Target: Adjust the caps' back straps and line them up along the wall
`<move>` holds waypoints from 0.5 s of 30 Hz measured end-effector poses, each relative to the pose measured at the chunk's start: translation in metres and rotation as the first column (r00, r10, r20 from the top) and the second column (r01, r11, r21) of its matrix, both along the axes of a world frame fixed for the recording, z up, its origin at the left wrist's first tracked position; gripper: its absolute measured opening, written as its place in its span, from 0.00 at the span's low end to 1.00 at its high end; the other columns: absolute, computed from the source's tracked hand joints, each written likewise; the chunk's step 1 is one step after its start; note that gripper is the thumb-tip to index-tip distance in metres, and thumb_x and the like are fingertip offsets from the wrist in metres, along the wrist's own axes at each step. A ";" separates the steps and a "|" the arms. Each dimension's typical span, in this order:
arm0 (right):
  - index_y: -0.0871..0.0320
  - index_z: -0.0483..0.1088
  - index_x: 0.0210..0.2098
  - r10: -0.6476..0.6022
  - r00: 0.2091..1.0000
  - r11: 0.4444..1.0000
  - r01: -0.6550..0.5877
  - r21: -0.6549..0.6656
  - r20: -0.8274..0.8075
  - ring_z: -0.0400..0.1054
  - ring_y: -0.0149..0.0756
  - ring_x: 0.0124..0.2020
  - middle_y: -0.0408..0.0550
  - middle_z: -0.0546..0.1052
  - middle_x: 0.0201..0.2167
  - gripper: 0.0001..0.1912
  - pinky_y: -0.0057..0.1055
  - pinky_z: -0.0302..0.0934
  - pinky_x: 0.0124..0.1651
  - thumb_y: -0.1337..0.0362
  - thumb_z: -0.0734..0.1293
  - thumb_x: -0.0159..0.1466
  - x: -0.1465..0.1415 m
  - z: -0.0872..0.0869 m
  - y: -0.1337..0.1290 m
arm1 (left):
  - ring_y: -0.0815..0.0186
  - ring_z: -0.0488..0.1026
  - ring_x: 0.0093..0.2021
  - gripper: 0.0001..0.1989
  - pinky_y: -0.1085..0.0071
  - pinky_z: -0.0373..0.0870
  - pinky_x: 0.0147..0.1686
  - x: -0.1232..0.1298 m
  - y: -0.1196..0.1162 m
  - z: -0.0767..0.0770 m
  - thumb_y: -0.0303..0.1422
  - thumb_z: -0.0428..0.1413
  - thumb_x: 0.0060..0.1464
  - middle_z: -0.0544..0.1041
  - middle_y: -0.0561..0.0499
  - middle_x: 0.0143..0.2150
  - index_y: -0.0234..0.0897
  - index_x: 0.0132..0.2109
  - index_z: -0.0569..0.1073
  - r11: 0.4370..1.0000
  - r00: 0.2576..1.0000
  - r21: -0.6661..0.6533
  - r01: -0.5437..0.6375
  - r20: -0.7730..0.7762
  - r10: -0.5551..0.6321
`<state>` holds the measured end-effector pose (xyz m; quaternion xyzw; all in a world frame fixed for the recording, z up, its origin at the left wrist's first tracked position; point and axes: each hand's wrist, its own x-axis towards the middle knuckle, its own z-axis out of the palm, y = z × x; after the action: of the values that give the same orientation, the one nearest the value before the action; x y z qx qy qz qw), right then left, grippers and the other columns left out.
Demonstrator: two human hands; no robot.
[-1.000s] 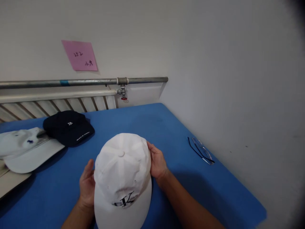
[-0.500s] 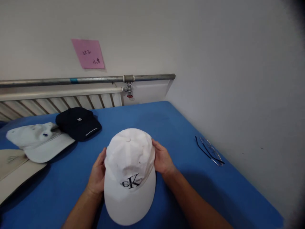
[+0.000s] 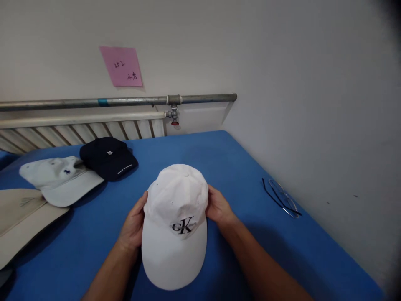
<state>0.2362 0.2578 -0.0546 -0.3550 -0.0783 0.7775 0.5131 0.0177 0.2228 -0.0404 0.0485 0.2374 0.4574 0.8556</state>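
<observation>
A white baseball cap (image 3: 173, 255) with dark "CK" lettering is between my two hands, its brim pointing toward me. My left hand (image 3: 133, 225) grips its left side, thumb along the crown and the other fingers hidden beneath. On the opposite side my right hand (image 3: 219, 205) holds the crown's edge, fingertips out of sight behind the fabric. Off to the left on the blue surface (image 3: 200, 146) lie a navy cap (image 3: 108, 159), a pale cap (image 3: 59, 179) with a small dark emblem, and a beige cap (image 3: 21, 217) cut off by the frame.
Folded eyeglasses (image 3: 282, 198) rest near the right edge, beside the wall. Behind the blue surface run a metal pipe (image 3: 134, 101) with a red-handled valve (image 3: 174, 117) and a white radiator (image 3: 109, 130). A pink note (image 3: 122, 67) is stuck on the wall.
The white cap has turned slightly, and its crown and lettering now sit a little higher and further right in view. Both hands keep their hold. The whole scene has shifted a little rightward.
</observation>
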 end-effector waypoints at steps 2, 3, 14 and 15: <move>0.57 0.74 0.29 0.000 1.000 1.000 0.000 -0.008 0.003 0.76 0.39 0.41 0.43 0.82 0.26 0.08 0.37 0.64 0.53 0.66 0.63 0.60 0.001 -0.004 0.003 | 0.53 0.77 0.49 0.17 0.57 0.66 0.58 0.002 -0.002 0.000 0.36 0.49 0.64 0.83 0.44 0.39 0.33 0.43 0.81 0.999 0.999 0.030 0.017 0.034 -0.018; 0.56 0.74 0.29 0.000 1.000 1.000 0.000 -0.010 0.004 0.76 0.39 0.41 0.43 0.82 0.27 0.08 0.37 0.64 0.53 0.66 0.63 0.60 0.001 -0.005 0.004 | 0.52 0.77 0.50 0.16 0.57 0.65 0.59 0.003 -0.002 0.000 0.37 0.51 0.63 0.83 0.43 0.40 0.34 0.43 0.81 0.998 0.998 0.049 0.037 0.049 -0.039; 0.57 0.74 0.28 0.004 1.000 0.999 -0.005 0.045 0.013 0.76 0.42 0.43 0.47 0.81 0.26 0.07 0.40 0.65 0.52 0.64 0.64 0.58 0.002 -0.012 0.005 | 0.50 0.79 0.45 0.12 0.55 0.66 0.58 -0.008 -0.013 -0.014 0.27 0.53 0.60 0.83 0.39 0.40 0.29 0.43 0.82 0.970 0.980 0.150 0.193 0.019 -0.198; 0.57 0.74 0.28 -0.004 1.000 0.998 0.002 0.071 0.019 0.76 0.43 0.42 0.47 0.81 0.26 0.07 0.40 0.66 0.52 0.65 0.64 0.58 0.001 -0.012 0.005 | 0.50 0.79 0.44 0.12 0.56 0.67 0.57 -0.010 -0.014 -0.015 0.26 0.53 0.59 0.83 0.39 0.40 0.29 0.43 0.81 0.962 0.976 0.170 0.214 0.010 -0.219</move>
<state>0.2377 0.2627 -0.0666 -0.3442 -0.1100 0.7701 0.5257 0.0082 0.2091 -0.0558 0.1395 0.1791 0.3802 0.8966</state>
